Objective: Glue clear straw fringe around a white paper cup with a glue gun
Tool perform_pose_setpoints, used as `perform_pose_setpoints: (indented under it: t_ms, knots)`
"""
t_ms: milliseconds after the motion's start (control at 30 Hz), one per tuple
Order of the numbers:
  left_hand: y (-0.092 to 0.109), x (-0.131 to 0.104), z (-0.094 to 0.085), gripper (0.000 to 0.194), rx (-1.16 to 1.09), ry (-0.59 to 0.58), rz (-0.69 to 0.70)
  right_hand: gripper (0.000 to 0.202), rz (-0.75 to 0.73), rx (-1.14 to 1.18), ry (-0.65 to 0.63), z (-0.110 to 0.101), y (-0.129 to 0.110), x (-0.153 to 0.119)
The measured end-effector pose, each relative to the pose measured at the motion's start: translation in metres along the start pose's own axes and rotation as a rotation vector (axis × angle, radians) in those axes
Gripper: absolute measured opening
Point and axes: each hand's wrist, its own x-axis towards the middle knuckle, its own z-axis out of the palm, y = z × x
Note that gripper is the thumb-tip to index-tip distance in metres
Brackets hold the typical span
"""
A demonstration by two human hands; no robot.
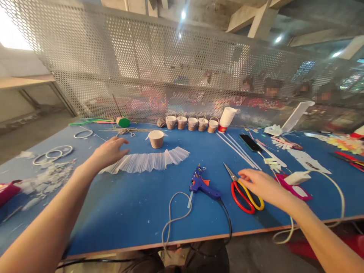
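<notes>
My left hand (111, 152) hangs with fingers apart and nothing in them, over the left end of a pleated translucent strip (150, 160). Behind the strip stands a twine-wrapped cup (156, 139). On the right, my right hand (257, 182) is over the yellow handle of the scissors (241, 193), its fingers reaching across the handle near the pivot; whether it grips them cannot be made out. The scissors lie with blades slightly apart, pointing away. Left of them, a blue glue gun (203, 184) lies on its side, a loop of cord beside it.
Several small wrapped cups (192, 123) and a paper cup stack (226, 119) line the blue table's (127, 212) back edge, before a mesh screen. White rings (54, 154) and scraps lie left. White strips (237, 151), a phone (250, 143) and a white power block (297, 178) lie right.
</notes>
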Motion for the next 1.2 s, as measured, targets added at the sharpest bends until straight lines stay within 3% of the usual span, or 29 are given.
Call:
perform_pose_setpoints:
  t_ms: [100, 200, 300, 400, 600, 867, 1000, 1200]
  knots:
    - [0.04, -0.005, 0.008, 0.035, -0.007, -0.103, 0.153, 0.02, -0.147, -0.123, 0.085, 0.023, -0.006, -0.03]
    - [0.079, -0.012, 0.02, 0.031, -0.026, -0.16, 0.309, 0.02, -0.328, -0.128, 0.168, 0.043, -0.03, -0.038]
    - [0.108, -0.02, 0.037, 0.029, -0.022, -0.208, 0.42, 0.02, -0.311, -0.082, 0.082, 0.057, -0.058, -0.028]
    - [0.122, -0.024, 0.054, 0.027, 0.005, -0.219, 0.483, 0.021, -0.264, -0.045, 0.046, 0.069, -0.076, -0.009]
    - [0.123, -0.021, 0.069, 0.022, 0.054, -0.191, 0.497, 0.027, -0.221, 0.192, 0.11, 0.081, -0.076, 0.013]
    - [0.114, -0.005, 0.07, 0.032, 0.091, -0.165, 0.437, 0.031, 0.089, 0.652, 0.451, 0.057, -0.046, 0.042]
    - [0.115, 0.001, 0.07, 0.028, 0.115, -0.187, 0.453, 0.024, 0.215, 0.697, 0.413, 0.062, -0.039, 0.073]
    - [0.114, -0.003, 0.065, 0.023, 0.115, -0.213, 0.519, 0.026, 0.277, 0.516, 0.258, 0.083, -0.053, 0.104]
